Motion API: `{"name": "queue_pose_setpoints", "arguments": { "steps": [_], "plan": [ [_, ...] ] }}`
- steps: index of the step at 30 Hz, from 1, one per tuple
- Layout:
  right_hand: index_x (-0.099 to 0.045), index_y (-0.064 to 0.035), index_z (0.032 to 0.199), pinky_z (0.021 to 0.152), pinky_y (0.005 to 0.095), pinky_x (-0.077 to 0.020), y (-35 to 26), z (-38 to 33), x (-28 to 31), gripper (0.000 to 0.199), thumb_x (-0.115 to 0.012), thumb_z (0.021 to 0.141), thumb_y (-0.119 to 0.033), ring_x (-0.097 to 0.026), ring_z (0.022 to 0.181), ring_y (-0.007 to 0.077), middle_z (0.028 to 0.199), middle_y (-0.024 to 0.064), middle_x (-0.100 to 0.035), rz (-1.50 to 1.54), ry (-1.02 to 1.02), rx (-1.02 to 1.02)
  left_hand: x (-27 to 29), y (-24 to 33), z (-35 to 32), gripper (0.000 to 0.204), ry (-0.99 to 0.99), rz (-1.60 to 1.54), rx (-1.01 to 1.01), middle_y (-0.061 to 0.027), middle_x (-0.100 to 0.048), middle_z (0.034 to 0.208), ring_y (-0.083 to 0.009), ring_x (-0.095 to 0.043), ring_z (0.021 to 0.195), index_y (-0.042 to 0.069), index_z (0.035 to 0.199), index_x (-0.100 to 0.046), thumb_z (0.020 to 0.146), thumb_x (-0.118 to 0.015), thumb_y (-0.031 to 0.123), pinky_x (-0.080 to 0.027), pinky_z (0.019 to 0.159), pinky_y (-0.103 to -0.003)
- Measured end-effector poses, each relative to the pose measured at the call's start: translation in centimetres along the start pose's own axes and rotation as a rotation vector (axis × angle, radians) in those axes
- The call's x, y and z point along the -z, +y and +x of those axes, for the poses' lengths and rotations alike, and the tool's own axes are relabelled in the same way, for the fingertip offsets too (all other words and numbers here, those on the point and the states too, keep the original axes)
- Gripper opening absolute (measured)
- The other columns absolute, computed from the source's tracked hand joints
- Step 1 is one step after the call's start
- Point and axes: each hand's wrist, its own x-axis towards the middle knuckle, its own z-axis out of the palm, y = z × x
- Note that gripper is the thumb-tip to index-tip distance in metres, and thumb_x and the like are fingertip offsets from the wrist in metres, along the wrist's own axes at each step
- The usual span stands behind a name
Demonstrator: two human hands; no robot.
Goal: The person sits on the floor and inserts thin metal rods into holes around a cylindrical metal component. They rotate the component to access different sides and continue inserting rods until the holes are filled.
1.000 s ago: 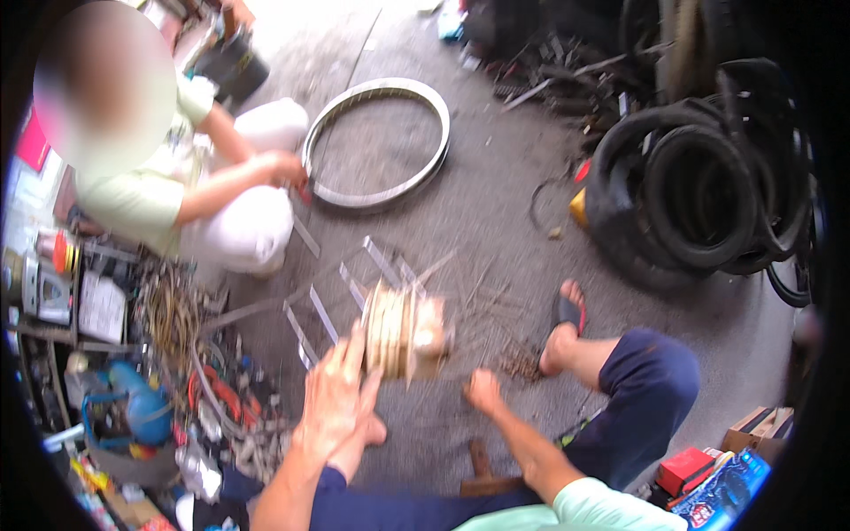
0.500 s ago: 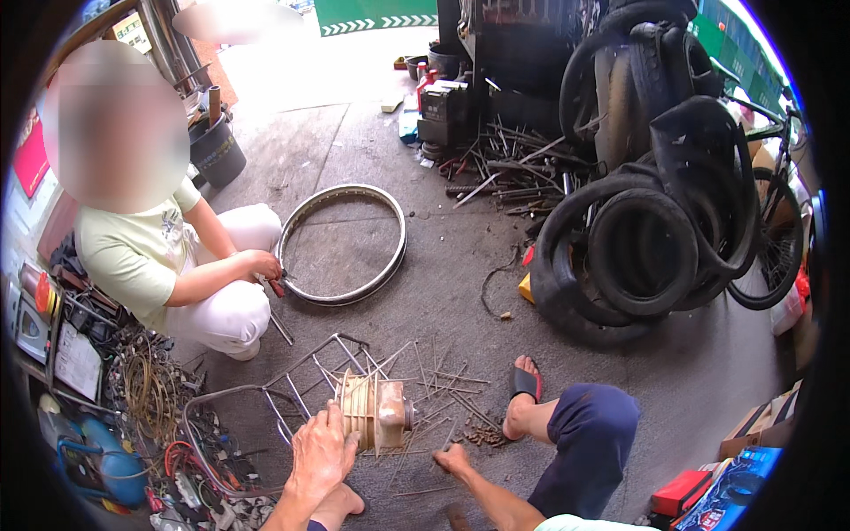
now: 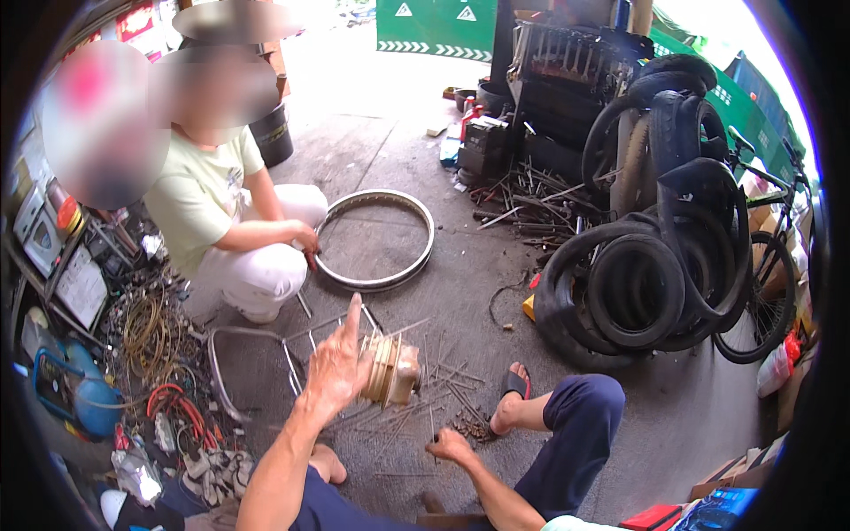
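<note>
My left hand (image 3: 336,372) is raised, its index finger stretched out toward the far side and its thumb apart; I see nothing in it. Beside it, partly covered by the hand, lies a dusty, yellowish ribbed wheel hub (image 3: 394,370) with a squarish end. My right hand (image 3: 453,445) is low near my legs, fingers closed on a thin metal spoke (image 3: 432,416). Loose spokes (image 3: 456,376) are scattered on the ground beyond it. A small heap of short brownish metal pieces (image 3: 474,423) sits near my sandalled foot.
A bare wheel rim (image 3: 425,250) lies ahead, beside a squatting person in a pale shirt (image 3: 199,190). A metal rack frame (image 3: 217,376) lies left of the hub. Stacked black tyres (image 3: 567,327) and a bicycle (image 3: 766,292) stand right. Cables and parts (image 3: 146,327) crowd the left.
My left hand has lifted off the hub, and its index finger now points forward. My right hand stays low by my legs. The view has shifted, showing more of the left side.
</note>
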Motion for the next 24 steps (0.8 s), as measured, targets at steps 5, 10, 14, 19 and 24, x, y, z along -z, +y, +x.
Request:
{"name": "queue_pose_setpoints", "arguments": {
  "steps": [5, 10, 14, 19, 24],
  "plan": [
    [-0.068, 0.0022, 0.092, 0.067, 0.0434, -0.0531, 0.0, -3.8, 7.2, 0.039, -0.07, 0.075, -0.033, -0.068, 0.072, 0.0328, 0.076, 0.022, -0.067, 0.007, 0.099, 0.313, -1.1, -3.6, -1.0, 0.07, -0.098, -0.317, 0.193, -0.0309, -0.067, 0.102, -0.0407, -0.069, 0.096, -0.005, 0.141, -0.039, 0.082, -0.068, 0.018, -0.055, 0.084, -0.043],
    [-0.065, 0.0011, 0.09, 0.076, 0.0432, -0.0538, -8.1, -8.9, 18.4, 0.026, -0.068, 0.078, -0.022, -0.068, 0.083, 0.0345, 0.086, 0.0224, -0.068, 0.143, 0.189, 0.48, -0.6, -6.2, -3.3, 0.06, -0.165, -0.344, 0.391, -0.0218, -0.071, 0.097, -0.0215, -0.07, 0.086, -0.007, 0.135, -0.048, 0.083, -0.067, 0.017, -0.056, 0.075, -0.034],
    [-0.066, 0.0023, 0.091, 0.07, 0.0302, -0.0534, -12.9, -9.4, 28.5, 0.014, -0.068, 0.08, -0.006, -0.064, 0.075, 0.0146, 0.081, 0.0105, -0.069, 0.195, 0.248, 0.631, -0.2, -5.4, -4.2, 0.035, -0.236, -0.277, 0.368, -0.024, -0.071, 0.089, -0.0324, -0.072, 0.087, -0.005, 0.112, -0.065, 0.086, -0.064, 0.018, -0.056, 0.079, -0.04],
    [-0.068, 0.0003, 0.091, 0.047, 0.0245, -0.0402, -12.7, -2.4, 35.8, 0.015, -0.068, 0.084, -0.013, -0.051, 0.056, 0.0059, 0.072, 0.0019, -0.062, 0.523, 0.231, 0.391, -0.8, -4.0, -3.1, 0.036, -0.227, -0.311, 0.339, -0.0209, -0.07, 0.079, -0.0282, -0.072, 0.076, -0.005, 0.113, -0.065, 0.086, -0.066, 0.02, -0.055, 0.071, -0.039],
    [-0.069, 0.0003, 0.091, 0.057, 0.0316, -0.0475, -12.4, -1.3, 32.9, 0.018, -0.067, 0.081, -0.014, -0.059, 0.062, 0.0153, 0.073, 0.0069, -0.064, 0.148, 0.107, 0.472, -2.8, -4.2, -2.0, 0.034, -0.08, -0.302, 0.254, -0.012, -0.066, 0.074, -0.0168, -0.064, 0.067, -0.005, 0.101, -0.065, 0.081, -0.074, 0.021, -0.051, 0.062, -0.032]
  ]
}}
